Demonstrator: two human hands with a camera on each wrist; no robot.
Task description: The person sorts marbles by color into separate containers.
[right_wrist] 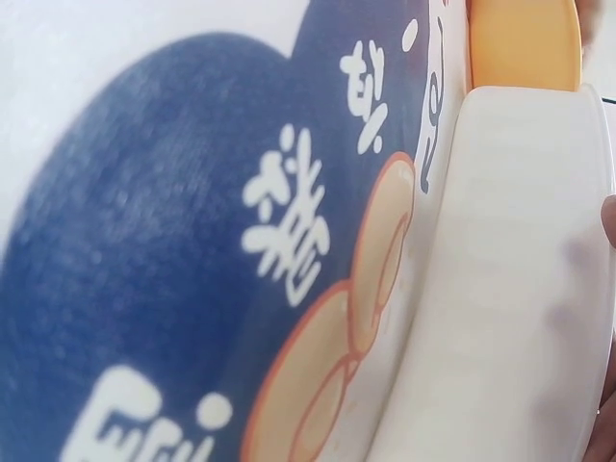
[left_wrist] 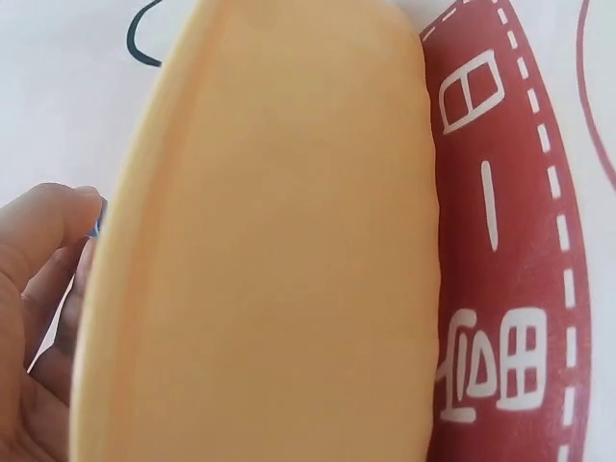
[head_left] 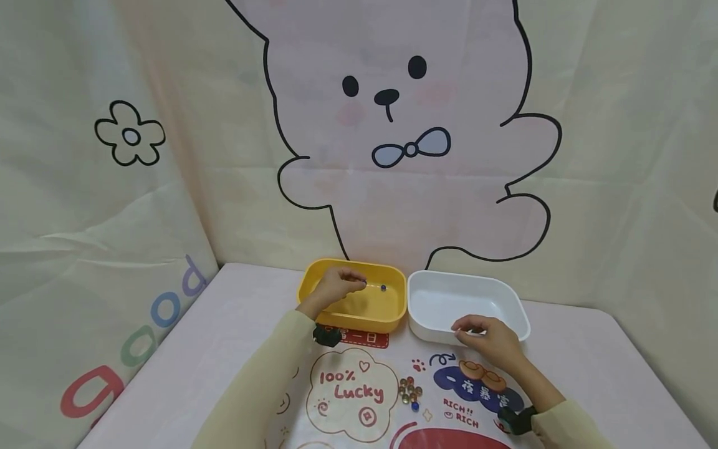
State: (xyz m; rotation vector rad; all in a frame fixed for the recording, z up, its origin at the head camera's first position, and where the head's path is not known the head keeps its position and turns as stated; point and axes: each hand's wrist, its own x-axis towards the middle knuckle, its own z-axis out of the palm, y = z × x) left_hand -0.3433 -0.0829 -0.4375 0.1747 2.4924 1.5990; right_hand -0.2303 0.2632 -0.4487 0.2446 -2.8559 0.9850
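Note:
My left hand [head_left: 336, 285] is over the yellow tub [head_left: 353, 325], its thumb and fingertips pinching a blue marble [left_wrist: 97, 219]. Another blue marble [head_left: 384, 288] lies inside that tub. At the near rim of the white tub [head_left: 437, 335] is my right hand [head_left: 492, 340], with thumb and forefinger close together over the edge. Whether it holds anything I cannot tell; in the right wrist view the tub's wall hides most of its fingers [right_wrist: 609, 219]. Several amber and greenish marbles [head_left: 410, 390] lie clustered on the printed cloth, with a blue marble [head_left: 415, 406] at their near side.
Both tubs stand side by side toward the back of the table [head_left: 263, 299], close to a hanging cloth [head_left: 235, 206] with a bear drawing. Another cloth hangs along the left. Printed words and pictures cover the tabletop in front of the tubs.

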